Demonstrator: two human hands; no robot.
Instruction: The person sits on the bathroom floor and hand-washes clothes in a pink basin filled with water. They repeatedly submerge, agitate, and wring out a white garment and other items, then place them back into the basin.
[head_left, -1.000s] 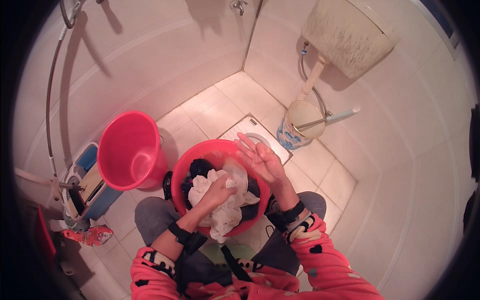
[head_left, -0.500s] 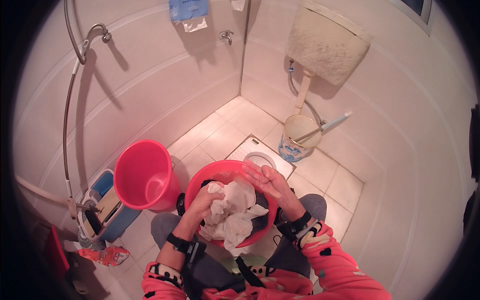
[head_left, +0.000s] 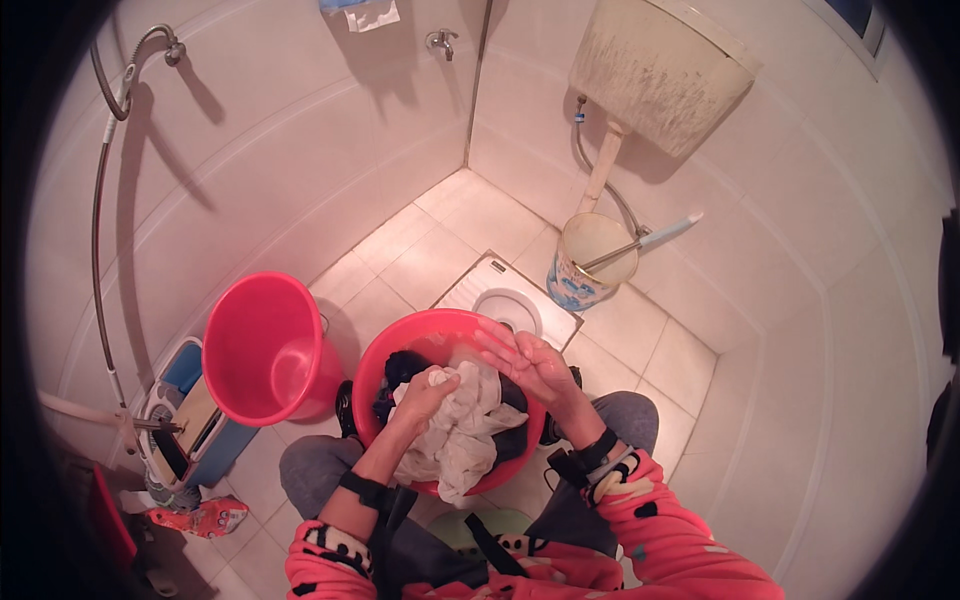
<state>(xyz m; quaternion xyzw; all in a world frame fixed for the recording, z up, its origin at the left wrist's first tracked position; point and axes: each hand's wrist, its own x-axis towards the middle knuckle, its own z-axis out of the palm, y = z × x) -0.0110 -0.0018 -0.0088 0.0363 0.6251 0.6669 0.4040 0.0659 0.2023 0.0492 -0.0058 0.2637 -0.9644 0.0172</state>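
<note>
Between my knees stands a red basin (head_left: 368, 375) holding wet laundry. My left hand (head_left: 424, 400) is closed on a bunched white cloth (head_left: 462, 436), which spreads over the middle of the basin and down to its near rim. Dark clothes (head_left: 405, 367) lie under and beside the cloth, at the left and right. Over the basin's far right side my right hand (head_left: 538, 368) is raised, its fingers stretched out and holding nothing. What the cloth is exactly, its folds hide.
A red bucket (head_left: 325, 385) stands left of the basin, beside a blue-and-white mop bucket (head_left: 225, 440). Ahead are a squat toilet (head_left: 465, 290) and a bin (head_left: 575, 288) with a long-handled tool (head_left: 670, 230). A shower hose (head_left: 98, 250) hangs at the left wall.
The view has shifted slightly. My left hand has pulled the white cloth inward from the basin's left side, showing more dark clothing there. My right hand stays raised with its fingers stretched.
</note>
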